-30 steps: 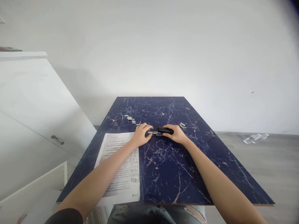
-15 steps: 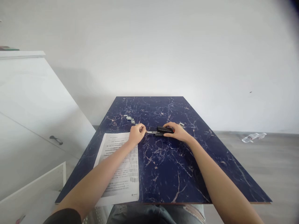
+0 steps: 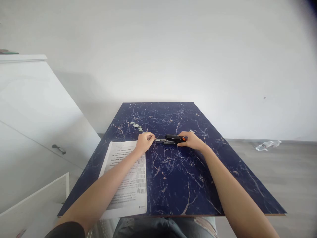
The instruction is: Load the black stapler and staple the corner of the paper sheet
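Observation:
A black stapler (image 3: 172, 138) with an orange part at its right end lies across the middle of the table. Its metal magazine (image 3: 160, 140) sticks out to the left. My left hand (image 3: 145, 142) is closed in a pinch at the magazine's left tip, above the top edge of printed sheets of paper (image 3: 119, 155). Around the stapler's right end, my right hand (image 3: 192, 140) keeps a grip with thumb and fingers. Small silvery strips of staples (image 3: 136, 125) lie beyond my left hand. Another small pale piece (image 3: 192, 131) shows just behind my right hand.
The dark blue marbled table (image 3: 168, 185) ends close to my lap. A white cabinet (image 3: 37, 99) stands on the left, with a white wall (image 3: 158, 49) behind the table. On the floor at right lies a clear plastic bottle (image 3: 267, 145).
My right hand has shifted right along the stapler to its end, uncovering more of the black body and the orange part. My left hand stays pinched at the magazine tip.

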Motion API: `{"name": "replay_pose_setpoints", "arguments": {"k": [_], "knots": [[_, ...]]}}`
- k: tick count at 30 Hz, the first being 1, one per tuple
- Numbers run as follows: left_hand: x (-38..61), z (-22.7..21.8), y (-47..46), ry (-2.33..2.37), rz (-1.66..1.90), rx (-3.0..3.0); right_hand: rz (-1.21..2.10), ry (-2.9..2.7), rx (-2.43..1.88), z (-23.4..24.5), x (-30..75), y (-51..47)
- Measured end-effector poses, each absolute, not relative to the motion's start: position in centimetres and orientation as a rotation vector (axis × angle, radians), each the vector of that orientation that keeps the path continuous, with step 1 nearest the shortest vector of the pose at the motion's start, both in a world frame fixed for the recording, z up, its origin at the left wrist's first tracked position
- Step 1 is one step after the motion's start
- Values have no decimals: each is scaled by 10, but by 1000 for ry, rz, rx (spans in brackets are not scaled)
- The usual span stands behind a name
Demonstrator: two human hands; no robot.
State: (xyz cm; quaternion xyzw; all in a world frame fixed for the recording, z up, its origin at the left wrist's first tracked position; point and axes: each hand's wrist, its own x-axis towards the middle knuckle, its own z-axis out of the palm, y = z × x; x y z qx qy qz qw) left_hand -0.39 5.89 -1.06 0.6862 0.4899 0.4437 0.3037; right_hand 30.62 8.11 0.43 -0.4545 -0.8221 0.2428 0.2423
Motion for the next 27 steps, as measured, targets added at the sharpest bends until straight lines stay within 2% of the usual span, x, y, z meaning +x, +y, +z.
{"name": "replay_pose_setpoints", "arguments": {"k": [5,10,17,27], "knots": [[-4,-11,58,1295,1187,1784,724,-2213,-1238,0,309,83],[-5,-12,57,1266,1052,1687,708,-2211,-1231,-2,309,84],[-4,-11,56,1312,1118,1622,713,-2208,-1220,-3,310,85],[1,-10,54,1024,926,1591,721,-2206,-1215,-5,309,85]]}}
